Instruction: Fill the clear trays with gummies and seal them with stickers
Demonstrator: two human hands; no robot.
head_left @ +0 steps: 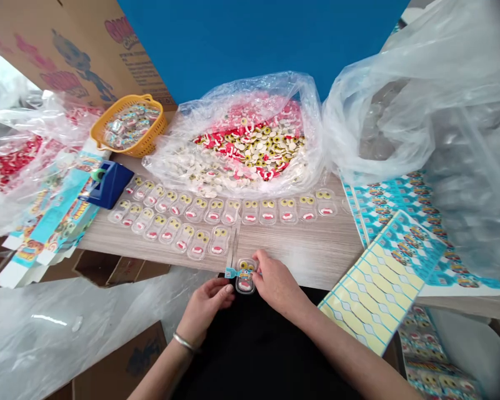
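Observation:
At the table's front edge, a clear plastic blister pack (245, 284) holds yellow-rimmed eye pieces and a red-and-white mouth piece. A blue printed sticker (233, 273) lies across its middle, one end sticking out to the left. My right hand (278, 284) grips the pack by its right side, thumb and forefinger at the sticker. Close against the lower left edge is my left hand (210, 304), its fingers curled and thumb pressed in; whatever is between them is hidden. Beyond, two rows of filled blister packs (200, 243) lie face up on the wooden table (300, 247).
A plastic bag of loose eye and mouth pieces (254, 147) lies behind the rows. At left are a yellow basket (154, 136), a blue tape dispenser (112, 183) and printed cards (60, 214). Sticker sheets (383, 283) and a large clear bag (462, 150) are at right.

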